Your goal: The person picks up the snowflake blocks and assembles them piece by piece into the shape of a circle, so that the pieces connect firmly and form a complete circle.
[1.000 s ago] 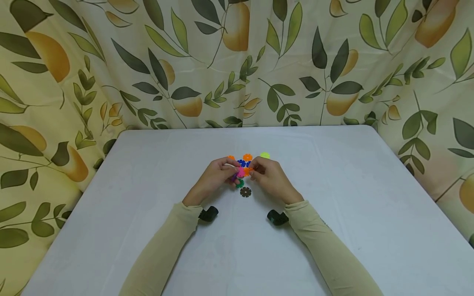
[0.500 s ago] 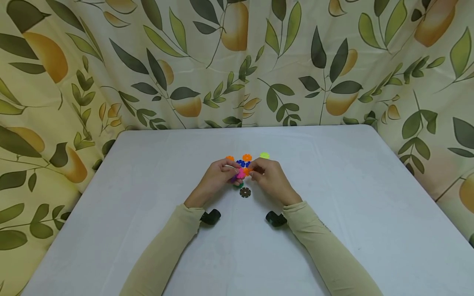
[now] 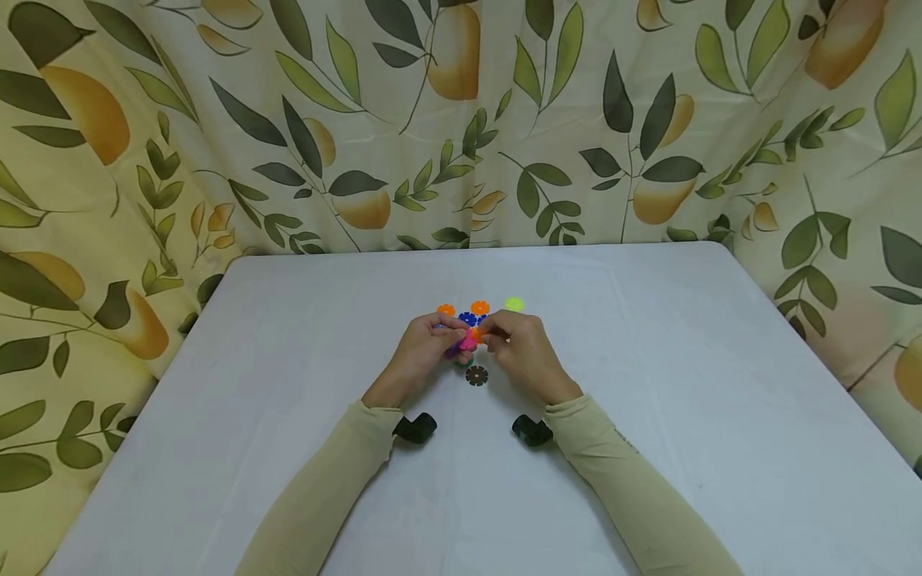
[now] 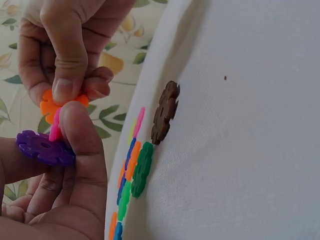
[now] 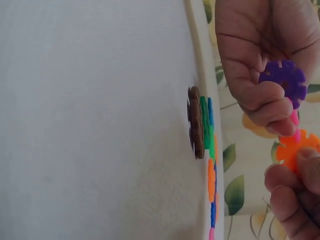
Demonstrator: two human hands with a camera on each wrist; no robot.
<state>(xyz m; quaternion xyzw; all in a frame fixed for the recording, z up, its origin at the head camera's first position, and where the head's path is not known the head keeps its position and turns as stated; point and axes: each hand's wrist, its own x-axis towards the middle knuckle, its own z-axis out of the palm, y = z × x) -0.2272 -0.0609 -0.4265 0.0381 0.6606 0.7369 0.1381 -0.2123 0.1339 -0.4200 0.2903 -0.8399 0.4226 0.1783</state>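
Note:
Both hands meet in the air over the middle of the table. My left hand [image 3: 421,352] pinches a pink notched flower disc [image 4: 55,127] between thumb and fingers, with a purple flower disc [image 4: 45,148] joined to it at an angle. An orange flower disc [image 4: 48,106] is pinched between the thumb and curled fingers of my right hand [image 3: 529,352]. Its rim meets the pink disc's edge, right at the left fingertips. Part of the pink disc is hidden behind the left thumb in the left wrist view.
On the white-covered table [image 3: 461,496] lie a brown disc [image 3: 477,376], a green disc [image 4: 142,170], blue discs [image 3: 468,319], orange discs [image 3: 480,307] and a yellow-green disc [image 3: 515,304]. A leaf-patterned curtain [image 3: 418,120] hangs around the back and sides.
The wrists have drawn slightly closer together. The pink disc has turned more edge-on in the head view, and the green disc on the table is now mostly covered by the left hand.

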